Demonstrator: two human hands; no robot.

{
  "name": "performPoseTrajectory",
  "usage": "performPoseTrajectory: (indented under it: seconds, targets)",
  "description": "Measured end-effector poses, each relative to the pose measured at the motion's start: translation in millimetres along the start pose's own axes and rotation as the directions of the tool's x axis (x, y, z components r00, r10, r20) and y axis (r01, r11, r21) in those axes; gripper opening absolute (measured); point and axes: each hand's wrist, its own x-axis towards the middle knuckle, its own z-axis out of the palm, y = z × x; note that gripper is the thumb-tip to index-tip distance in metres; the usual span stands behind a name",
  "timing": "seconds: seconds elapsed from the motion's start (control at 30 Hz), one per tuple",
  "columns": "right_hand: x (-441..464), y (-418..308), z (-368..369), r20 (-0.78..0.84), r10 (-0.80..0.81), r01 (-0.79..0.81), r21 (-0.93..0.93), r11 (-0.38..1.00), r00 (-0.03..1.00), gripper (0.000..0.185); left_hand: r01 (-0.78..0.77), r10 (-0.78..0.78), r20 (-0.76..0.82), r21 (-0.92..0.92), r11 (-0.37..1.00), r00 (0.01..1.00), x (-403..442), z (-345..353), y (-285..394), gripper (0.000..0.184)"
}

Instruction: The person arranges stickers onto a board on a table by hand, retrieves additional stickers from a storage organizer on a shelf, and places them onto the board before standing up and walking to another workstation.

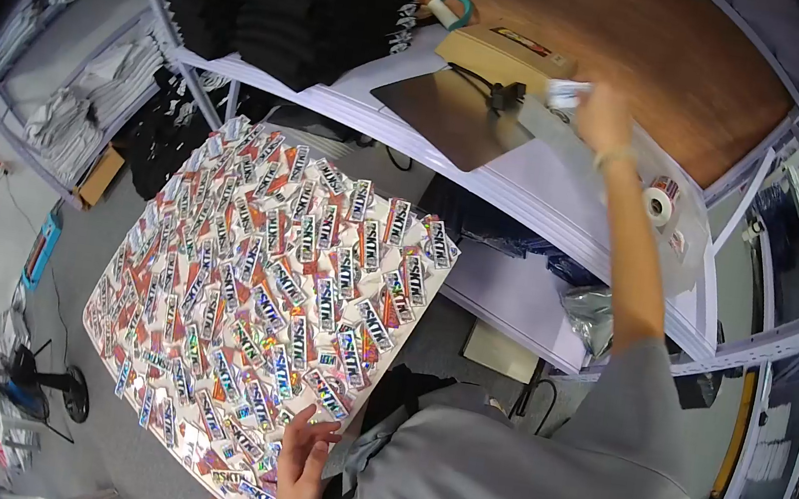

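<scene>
My right hand (605, 123) reaches out over the shelf and grips a small white piece with blue marks (567, 94); it is blurred, so its exact kind is unclear. Down at the near edge of the white table (91, 312), my left hand (301, 464) is held palm up with its fingers loosely bent and apart, nothing in it. Shiny stickers (286, 280) printed with large letters cover nearly the whole tabletop, many overlapping. Several lie right beside my left fingers.
Folded black shirts (289, 13) are stacked on the shelf (414, 140). Along it are a tape dispenser (448, 12), a cardboard box (506, 54), a dark flat panel (452, 115) and a label roll (657, 207). A black fan (39, 384) stands on the floor at left.
</scene>
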Motion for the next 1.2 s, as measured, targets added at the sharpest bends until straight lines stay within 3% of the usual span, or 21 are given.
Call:
performPoseTrajectory:
  seconds: [0.03,0.07,0.13,0.3,0.33,0.43,0.57,0.6,0.63,0.73,0.77,0.8,0.83,0.9,0.93,0.97,1.0,1.07,1.13,1.17,1.2]
  targets:
    - [30.5,28.6,13.5,0.045,0.145,-0.137,-0.143,0.98,0.988,0.018,-0.017,0.017,-0.021,0.004,1.0,1.0,-4.5,-0.8,-0.9,0.041]
    - [61.1,81.3,52.2,0.049,0.215,-0.2,-0.211,0.957,0.975,0.024,-0.031,0.03,-0.039,-0.007,1.0,0.999,-9.7,-2.1,-1.5,0.038]
    - [72.4,99.2,64.8,0.128,0.301,-0.258,-0.274,0.926,0.945,0.034,-0.062,0.059,-0.072,-0.044,0.997,0.996,-20.6,-3.4,-7.5,0.038]
    - [91.4,90.1,91.9,0.086,0.318,-0.282,-0.291,0.914,0.944,0.033,-0.122,0.075,-0.227,-0.201,0.972,0.971,-51.8,0.3,-40.9,0.033]
    - [91.3,96.4,95.2,0.106,0.31,-0.264,-0.314,0.912,0.945,0.033,-0.049,-0.024,-0.27,-0.262,0.964,0.962,-60.8,3.7,-42.1,0.031]
    - [87.4,131.7,97.1,0.191,0.299,-0.205,-0.399,0.894,0.935,0.033,-0.014,-0.064,-0.322,-0.235,0.972,0.945,-85.9,6.5,-51.0,0.028]
    - [120.8,178.8,107.7,0.215,0.332,-0.172,-0.538,0.825,0.918,0.033,0.225,-0.207,-0.493,-0.023,0.974,0.845,-140.1,8.4,-93.0,0.02]
    - [116.0,156.0,118.0,0.203,0.339,-0.175,-0.562,0.808,0.919,0.033,0.31,-0.266,-0.537,-0.009,0.951,0.8,-157.5,9.0,-112.1,0.018]
    - [122.6,161.6,123.7,0.224,0.337,-0.134,-0.618,0.775,0.915,0.04,0.233,-0.205,-0.661,-0.047,0.971,0.722,-171.9,12.5,-137.2,0.017]
    - [144.7,173.5,144.2,0.245,0.259,-0.019,-0.692,0.722,0.935,0.052,-0.03,-0.144,-0.954,-0.158,0.987,0.264,-216.5,30.6,-242.3,0.018]
    - [142.7,159.1,135.1,0.121,0.301,-0.188,-0.552,0.813,0.946,0.051,-0.057,-0.167,-0.98,-0.174,0.983,0.108,-232.7,40.7,-279.6,0.018]
    - [136.0,136.6,113.0,0.009,0.372,-0.341,-0.376,0.861,0.928,0.05,0.063,-0.29,-0.956,-0.292,0.954,-0.04,-252.8,53.8,-320.1,0.018]
    - [111.1,93.3,77.9,-0.04,0.227,-0.227,-0.341,0.912,0.973,0.047,0.047,-0.386,-0.91,-0.396,0.917,-0.149,-263.0,70.7,-354.9,0.019]
    - [100.3,44.2,43.1,-0.231,-0.171,0.112,-0.247,0.962,0.958,0.039,-0.035,-0.619,-0.785,-0.618,0.785,-0.026,-251.1,102.9,-335.7,0.025]
    - [101.0,31.9,41.2,-0.364,-0.392,0.329,-0.223,0.918,0.845,0.034,-0.094,-0.612,-0.778,-0.626,0.774,0.143,-245.8,111.7,-345.3,0.03]
    - [62.4,-15.5,22.5,-0.45,-0.436,0.506,0.042,0.862,0.779,0.029,-0.148,-0.583,-0.755,-0.64,0.754,0.299,-238.1,121.8,-345.7,0.034]
    - [12.3,-59.1,6.1,-0.532,-0.449,0.652,0.288,0.701,0.718,0.023,-0.41,-0.509,-0.809,-0.587,0.698,0.293,-229.9,149.2,-344.7,0.043]
    - [-65.1,-121.2,-2.1,-0.59,-0.518,0.783,0.513,0.351,0.619,0.016,-0.442,-0.562,-0.788,-0.611,0.657,0.253,-224.2,137.2,-347.7,0.044]
    - [-155.6,-169.9,-11.3,-0.693,-0.633,0.915,0.398,0.061,0.344,0.018,-0.497,-0.568,-0.777,-0.619,0.608,0.271,-221.4,113.1,-356.7,0.047]
    - [-212.3,-190.4,-21.6,-0.654,-0.642,0.846,0.532,-0.017,0.399,0.018,-0.531,-0.562,-0.781,-0.61,0.589,0.273,-218.1,101.7,-360.2,0.049]
    - [-247.6,-203.4,-17.5,-0.682,-0.639,0.718,0.637,-0.28,0.356,0.018,-0.559,-0.553,-0.789,-0.596,0.577,0.27,-211.9,93.3,-360.6,0.051]
